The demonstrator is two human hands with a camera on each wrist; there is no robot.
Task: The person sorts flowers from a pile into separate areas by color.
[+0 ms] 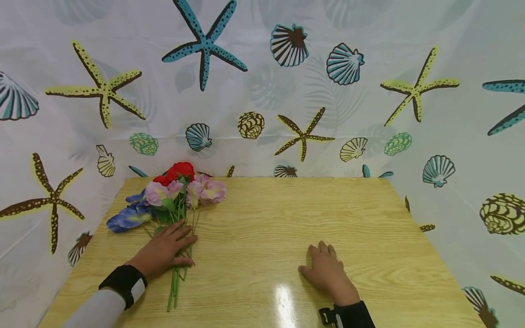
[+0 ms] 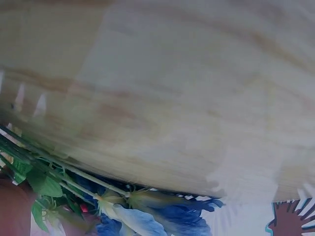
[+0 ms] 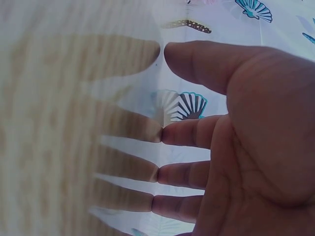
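Note:
A bunch of artificial-looking flowers lies on the left of the table, with a red flower (image 1: pixel 180 171) at the back, pink flowers (image 1: pixel 211 190) in the middle and a blue flower (image 1: pixel 131 217) at the left. Their green stems (image 1: pixel 174 289) point toward the near edge. Across these stems rests my left hand (image 1: pixel 164 248), palm down, fingers spread and fairly straight. The left wrist view catches blue petals (image 2: pixel 179 219) and green leaves (image 2: pixel 44 183) at its bottom edge. My right hand (image 1: pixel 328 272) holds nothing; its fingertips touch the tabletop, fingers apart.
The light wood-grain table (image 1: pixel 266 218) spans the lower view, glossy enough to mirror the right fingers. A white cloth (image 1: pixel 254 91) printed with starfish and shells hangs behind it and along both sides. A black band (image 1: pixel 123 284) circles the left wrist.

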